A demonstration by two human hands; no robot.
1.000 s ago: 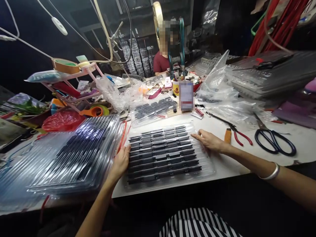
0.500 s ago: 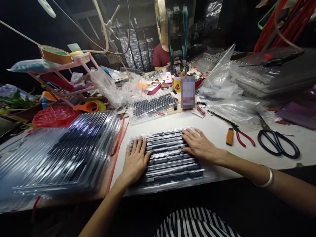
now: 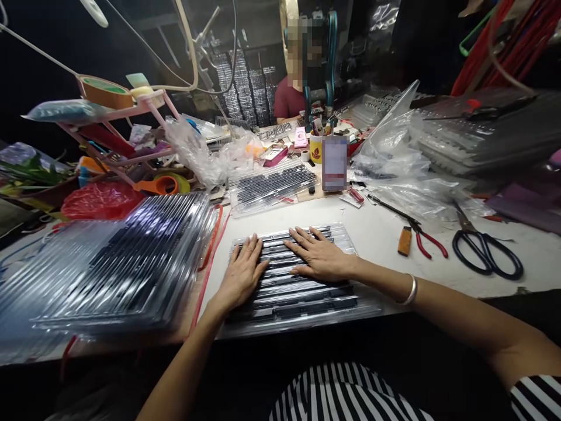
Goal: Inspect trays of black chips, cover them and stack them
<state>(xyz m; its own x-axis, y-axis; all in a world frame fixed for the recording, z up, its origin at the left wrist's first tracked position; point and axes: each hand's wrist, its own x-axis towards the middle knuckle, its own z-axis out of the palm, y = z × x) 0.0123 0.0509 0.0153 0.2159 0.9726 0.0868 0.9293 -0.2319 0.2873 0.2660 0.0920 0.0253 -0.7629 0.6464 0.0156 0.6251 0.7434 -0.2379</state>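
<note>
In front of you, near the edge of the white desk (image 3: 394, 272), lies a clear plastic tray (image 3: 372, 311) with long dark strips (image 3: 315, 305) in its rows. The strips run roughly side to side, and the ridged plastic between them shines in bright bands.

Both of your hands rest on the tray, palms down. Your left hand (image 3: 242, 273) lies over its left side, fingers a little spread and pointing away from you, thumb angled out toward the middle. Your right hand (image 3: 319, 257) is spread over the upper middle, its fingers reaching across to the left and your forearm coming in from the right. Neither hand is pinching anything, and the two stay apart.

To your left sits a stack of clear trays (image 3: 127, 269), with dark strips showing in the top one; how many trays it has, you cannot tell. Beyond your hands, another clear tray with dark strips (image 3: 274, 186) lies at a slant. Just behind it, a yellow-and-white cup (image 3: 315, 149) holds pens and slim tools (image 3: 322, 126). To your right are an orange-handled cutter (image 3: 404, 241), red-handled pliers (image 3: 416, 228) and dark-handled scissors (image 3: 486, 251).
</note>
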